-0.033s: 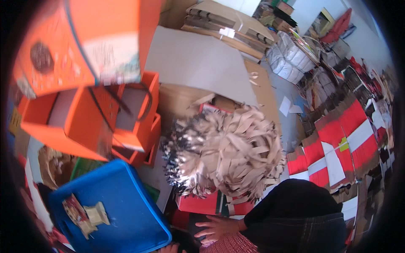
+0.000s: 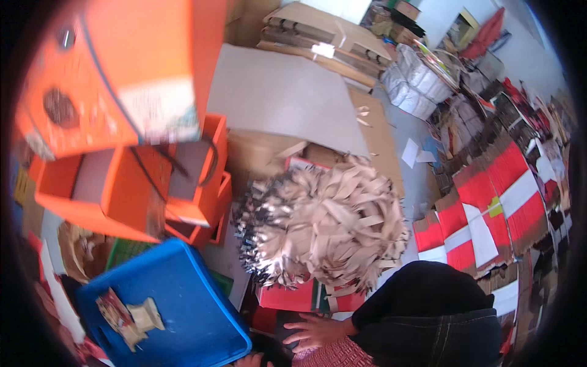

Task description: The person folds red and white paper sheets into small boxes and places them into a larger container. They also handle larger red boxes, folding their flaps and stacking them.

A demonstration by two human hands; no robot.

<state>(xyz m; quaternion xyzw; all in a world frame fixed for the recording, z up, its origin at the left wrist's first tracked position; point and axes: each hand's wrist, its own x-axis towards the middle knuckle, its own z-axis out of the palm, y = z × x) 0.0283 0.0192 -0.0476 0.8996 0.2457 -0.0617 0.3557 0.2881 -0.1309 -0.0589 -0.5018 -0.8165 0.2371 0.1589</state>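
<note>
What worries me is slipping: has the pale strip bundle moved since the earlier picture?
No; the bundle shows no clear shift against the red box below it.

Blue is seen on the tray [image 2: 189,287], and bright orange on the boxes [image 2: 134,196]. The straps [image 2: 342,214] are coloured beige, with dark tips. The sleeve [image 2: 333,355] is finely patterned in reddish and pale tones.

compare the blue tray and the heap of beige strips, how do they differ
The blue tray is one solid color, while the heap of beige strips has dark tips on its left side. The tray is smooth and straight-edged; the heap is loose and tangled. The tray holds small items; the heap is itself many pieces. Both lie close to the person.
</note>
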